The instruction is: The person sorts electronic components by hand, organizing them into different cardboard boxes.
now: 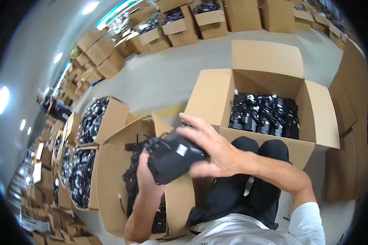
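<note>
Above the open left carton (110,171) I hold a black, box-shaped plastic device (173,159) with a small white label and a bunched black cable (155,143) at its left end. My left hand (149,173) grips that left end, thumb up beside the cable; its other fingers are hidden beneath. Around the right end, my right hand (221,153) has its fingers over the far edge and its thumb at the near edge, slightly blurred. Several black devices with cables (133,175) lie loosely in the left carton.
In front of my knees stands an open carton (265,77) with rows of black devices (263,114) and coiled cables. Cartons of dark cabled parts (81,175) crowd the left. More cartons (184,30) line the far side. A person (55,109) stands at far left.
</note>
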`<state>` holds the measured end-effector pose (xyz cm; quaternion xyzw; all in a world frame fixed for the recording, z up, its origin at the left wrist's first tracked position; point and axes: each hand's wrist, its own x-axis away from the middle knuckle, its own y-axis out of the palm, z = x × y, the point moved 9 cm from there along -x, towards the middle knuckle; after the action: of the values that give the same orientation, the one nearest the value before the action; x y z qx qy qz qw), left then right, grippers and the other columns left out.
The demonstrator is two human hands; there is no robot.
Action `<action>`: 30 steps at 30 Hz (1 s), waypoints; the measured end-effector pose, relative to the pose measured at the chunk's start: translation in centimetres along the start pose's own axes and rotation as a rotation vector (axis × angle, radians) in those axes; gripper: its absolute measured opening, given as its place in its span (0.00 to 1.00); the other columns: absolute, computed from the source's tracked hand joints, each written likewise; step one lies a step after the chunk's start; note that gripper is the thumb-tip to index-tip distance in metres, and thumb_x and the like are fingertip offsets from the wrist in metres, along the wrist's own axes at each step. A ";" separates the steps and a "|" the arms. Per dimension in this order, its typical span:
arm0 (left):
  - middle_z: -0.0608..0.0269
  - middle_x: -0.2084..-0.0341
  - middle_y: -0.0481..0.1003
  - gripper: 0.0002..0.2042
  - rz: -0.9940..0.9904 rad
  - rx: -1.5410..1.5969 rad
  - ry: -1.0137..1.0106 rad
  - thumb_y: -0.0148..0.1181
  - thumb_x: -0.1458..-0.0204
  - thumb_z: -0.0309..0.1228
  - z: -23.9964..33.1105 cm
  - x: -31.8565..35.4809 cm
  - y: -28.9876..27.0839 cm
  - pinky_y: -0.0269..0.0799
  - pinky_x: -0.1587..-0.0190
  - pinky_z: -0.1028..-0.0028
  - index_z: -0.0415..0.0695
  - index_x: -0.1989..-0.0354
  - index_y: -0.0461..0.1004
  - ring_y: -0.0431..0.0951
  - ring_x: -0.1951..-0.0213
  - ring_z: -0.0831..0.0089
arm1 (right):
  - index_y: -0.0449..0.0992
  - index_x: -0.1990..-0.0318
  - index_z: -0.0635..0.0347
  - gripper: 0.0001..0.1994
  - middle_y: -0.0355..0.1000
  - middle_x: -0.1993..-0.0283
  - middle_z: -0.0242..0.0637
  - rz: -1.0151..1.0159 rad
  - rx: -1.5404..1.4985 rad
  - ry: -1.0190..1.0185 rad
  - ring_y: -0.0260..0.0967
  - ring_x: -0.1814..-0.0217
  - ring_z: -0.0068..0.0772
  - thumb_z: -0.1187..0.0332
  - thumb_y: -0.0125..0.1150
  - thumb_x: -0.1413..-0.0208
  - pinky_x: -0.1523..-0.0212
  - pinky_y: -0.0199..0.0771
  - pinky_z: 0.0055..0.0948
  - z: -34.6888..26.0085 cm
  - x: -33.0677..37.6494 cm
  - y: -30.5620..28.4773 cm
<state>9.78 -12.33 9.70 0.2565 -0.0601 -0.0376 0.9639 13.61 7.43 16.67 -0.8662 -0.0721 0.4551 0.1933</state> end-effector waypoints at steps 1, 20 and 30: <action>0.55 0.49 0.77 0.22 -0.117 -0.100 0.065 0.39 0.32 0.43 0.9 -1.0 2.1 0.73 0.43 0.65 0.39 0.44 0.72 0.78 0.48 0.64 | 0.64 0.34 0.61 0.32 0.57 0.28 0.53 -0.083 0.200 -0.118 0.52 0.24 0.54 0.53 0.64 0.42 0.28 0.56 0.48 -0.7 0.0 -1.1; 0.53 0.62 0.78 0.17 -0.258 -0.828 -0.231 0.52 0.32 0.38 -14.3 -18.2 2.7 0.77 0.60 0.75 0.33 0.49 0.70 0.80 0.64 0.70 | 0.75 0.49 0.67 0.25 0.75 0.58 0.49 -0.404 0.657 1.092 0.75 0.55 0.49 0.65 0.73 0.55 0.54 0.75 0.41 20.4 16.7 -25.7; 0.58 0.60 0.79 0.13 -0.318 -0.975 -0.313 0.57 0.39 0.23 -16.0 -17.2 3.0 0.74 0.52 0.75 0.34 0.47 0.71 0.81 0.58 0.73 | 0.67 0.37 0.67 0.35 0.76 0.57 0.40 -0.337 -0.414 1.948 0.71 0.54 0.32 0.57 0.74 0.47 0.55 0.75 0.34 36.6 42.5 -14.2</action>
<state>-4.95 -0.13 -4.21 -0.2235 -0.1391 -0.2446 0.9332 8.94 43.03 -28.65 -0.8558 -0.0819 -0.5051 0.0759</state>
